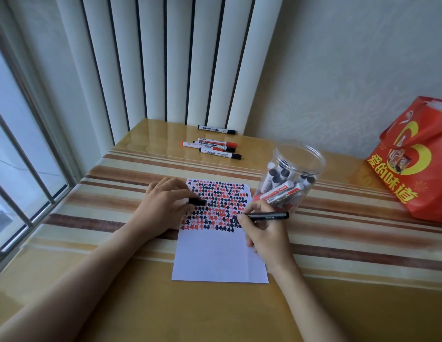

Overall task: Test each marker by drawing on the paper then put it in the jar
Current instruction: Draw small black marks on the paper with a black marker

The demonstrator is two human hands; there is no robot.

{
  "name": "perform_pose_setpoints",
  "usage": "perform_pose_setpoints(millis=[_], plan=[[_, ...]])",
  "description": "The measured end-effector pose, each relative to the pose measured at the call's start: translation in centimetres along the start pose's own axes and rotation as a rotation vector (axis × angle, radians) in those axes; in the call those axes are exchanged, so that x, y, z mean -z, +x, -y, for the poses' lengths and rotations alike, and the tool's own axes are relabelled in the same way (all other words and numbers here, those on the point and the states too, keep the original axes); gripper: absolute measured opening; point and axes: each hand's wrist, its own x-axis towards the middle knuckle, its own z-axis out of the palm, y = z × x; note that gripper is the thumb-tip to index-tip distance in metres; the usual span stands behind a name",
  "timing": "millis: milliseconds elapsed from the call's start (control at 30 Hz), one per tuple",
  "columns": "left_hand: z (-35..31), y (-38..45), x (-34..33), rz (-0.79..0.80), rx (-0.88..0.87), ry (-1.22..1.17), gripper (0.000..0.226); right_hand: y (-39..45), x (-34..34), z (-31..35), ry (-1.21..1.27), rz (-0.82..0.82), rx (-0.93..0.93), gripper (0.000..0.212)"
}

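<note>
A white sheet of paper (218,255) lies on the table, its upper half filled with rows of red and black marks. My right hand (265,233) grips a black marker (269,215) with the tip on the paper's right side, at the lower edge of the marks. My left hand (165,203) rests on the paper's left edge and pinches the black cap (197,201). A clear plastic jar (292,174) stands open just beyond the paper's right corner, holding several markers. Several more markers (213,148) lie farther back on the table.
A red shopping bag (417,159) stands at the right on the striped table (350,243). White vertical blinds (170,60) hang behind the table. A barred window (20,154) runs along the left side.
</note>
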Motion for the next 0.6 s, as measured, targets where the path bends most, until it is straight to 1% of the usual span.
perform_pose_setpoints(millis=[67, 100, 167, 267, 367, 467, 600], plan=[[-0.2, 0.0, 0.4, 0.004, -0.026, -0.056, 0.026, 0.0, -0.2, 0.6, 0.115, 0.040, 0.044, 0.007], [-0.4, 0.0, 0.6, 0.017, -0.032, -0.069, 0.025, -0.1, -0.3, 0.8, 0.168, 0.066, 0.059, 0.005], [-0.7, -0.1, 0.8, 0.047, -0.030, -0.074, 0.023, -0.4, -0.6, 1.1, 0.218, 0.107, 0.067, 0.011], [-1.3, 0.0, 0.8, 0.055, -0.047, -0.107, 0.020, -0.7, -1.3, 1.2, 0.208, 0.139, 0.082, 0.015], [-2.1, 0.2, 0.5, 0.073, -0.077, -0.108, 0.019, -0.7, -1.7, 1.0, 0.215, 0.111, 0.092, 0.009], [-2.3, 0.2, 0.4, 0.082, -0.083, -0.107, 0.019, -0.5, -1.6, 0.7, 0.236, 0.103, 0.102, 0.014], [-2.4, 0.1, 0.6, 0.093, -0.118, -0.116, 0.020, -0.4, -1.7, 0.5, 0.209, 0.144, 0.111, 0.012]])
